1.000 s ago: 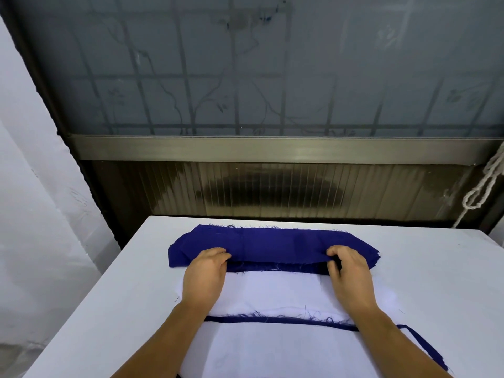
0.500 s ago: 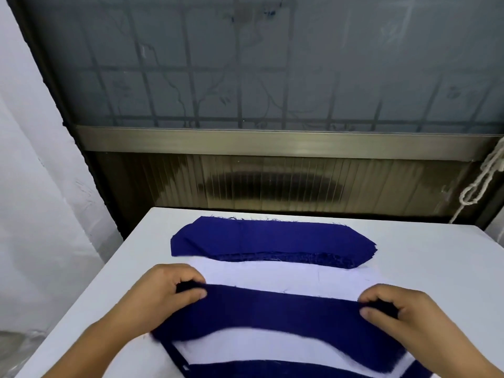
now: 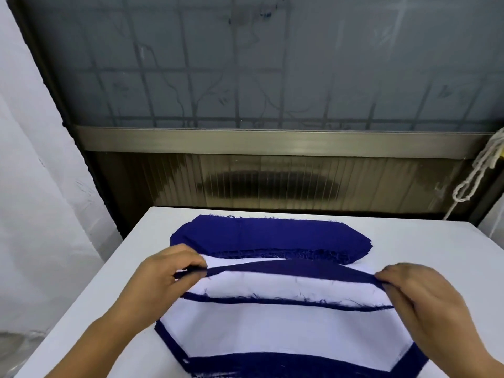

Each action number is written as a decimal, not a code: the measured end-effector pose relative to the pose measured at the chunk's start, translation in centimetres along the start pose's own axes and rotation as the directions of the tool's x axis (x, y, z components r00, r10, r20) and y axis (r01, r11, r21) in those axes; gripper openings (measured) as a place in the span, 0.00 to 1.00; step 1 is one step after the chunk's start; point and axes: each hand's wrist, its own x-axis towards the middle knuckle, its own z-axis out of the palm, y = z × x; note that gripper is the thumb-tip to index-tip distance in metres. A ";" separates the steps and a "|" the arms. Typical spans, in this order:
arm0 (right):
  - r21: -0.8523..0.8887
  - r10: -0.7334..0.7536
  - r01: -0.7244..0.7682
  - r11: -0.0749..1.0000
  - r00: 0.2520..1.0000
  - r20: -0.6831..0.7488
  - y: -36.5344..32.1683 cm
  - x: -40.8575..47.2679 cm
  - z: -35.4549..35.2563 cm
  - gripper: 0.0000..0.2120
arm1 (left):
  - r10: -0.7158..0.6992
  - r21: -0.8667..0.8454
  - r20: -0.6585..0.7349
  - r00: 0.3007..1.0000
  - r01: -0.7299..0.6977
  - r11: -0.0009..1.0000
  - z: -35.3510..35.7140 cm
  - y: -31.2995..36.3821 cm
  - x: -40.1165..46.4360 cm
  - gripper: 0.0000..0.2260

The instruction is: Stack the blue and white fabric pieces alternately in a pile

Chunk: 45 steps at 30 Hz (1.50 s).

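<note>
A pile topped with dark blue fabric lies at the far middle of the white table. Nearer me lies a spread of white fabric pieces with blue pieces showing as edges beneath them. I hold one blue fabric piece stretched between both hands, lifted over the white pieces and seen nearly edge-on. My left hand pinches its left end. My right hand pinches its right end.
A frosted window with a metal sill stands behind the table. A knotted white cord hangs at the right. A white wall is at the left. The table's left edge drops off close to my left arm.
Both hands left the far blue pile, came back toward me, gripped a blue piece from the near spread, and have lifted and carried it toward the far pile.
</note>
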 end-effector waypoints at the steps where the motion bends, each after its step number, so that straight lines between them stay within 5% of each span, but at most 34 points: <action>1: -0.019 -0.064 0.063 0.998 0.998 -0.020 0.1 -1.0 0.4 0.13 | 0.046 0.030 0.000 0.999 -0.046 0.999 0.3 -0.3 -0.7 0.07; 3: -0.018 -0.153 0.153 0.988 0.988 0.005 0.2 -3.4 1.4 0.15 | 0.130 0.099 0.062 0.990 -0.136 0.986 1.1 -1.2 -2.5 0.04; 7: 0.041 -0.191 0.188 0.981 0.973 0.129 -0.3 -6.9 3.0 0.27 | 0.196 0.171 0.216 0.957 -0.234 0.957 3.4 -2.9 -6.0 0.18; 10: 0.058 -0.124 0.116 0.992 0.977 0.172 -0.5 -7.9 3.5 0.28 | 0.138 0.147 0.224 0.965 -0.173 0.974 4.5 -3.5 -7.2 0.10; 15: 0.102 -0.080 0.060 0.993 0.977 0.199 -0.2 -8.1 3.5 0.22 | 0.120 0.136 0.228 0.966 -0.153 0.979 4.5 -3.1 -6.8 0.04; 21: 0.135 -0.010 -0.020 0.991 0.975 0.220 -0.1 -8.8 3.2 0.21 | 0.186 0.096 0.221 0.957 -0.212 0.973 5.0 -3.2 -7.0 0.21; 26: 0.145 0.002 -0.046 0.988 0.956 0.293 -0.8 -7.0 2.1 0.14 | 0.133 0.104 0.305 0.943 -0.171 0.980 4.4 -2.8 -6.6 0.06; 31: 0.186 0.062 -0.149 0.971 0.911 0.408 -2.1 -4.6 2.0 0.09 | 0.007 0.148 0.355 0.935 -0.064 0.987 5.2 -1.8 -5.1 0.17; 39: 0.094 0.204 -0.321 0.942 0.774 0.600 -4.6 -2.5 7.3 0.08 | -0.131 0.267 0.247 0.960 0.062 0.962 10.5 -0.3 -2.2 0.12; 45: -0.071 0.359 -0.390 0.918 0.743 0.564 -2.9 -3.8 6.6 0.09 | -0.191 0.383 0.108 0.976 0.136 0.914 10.0 -2.0 -3.3 0.15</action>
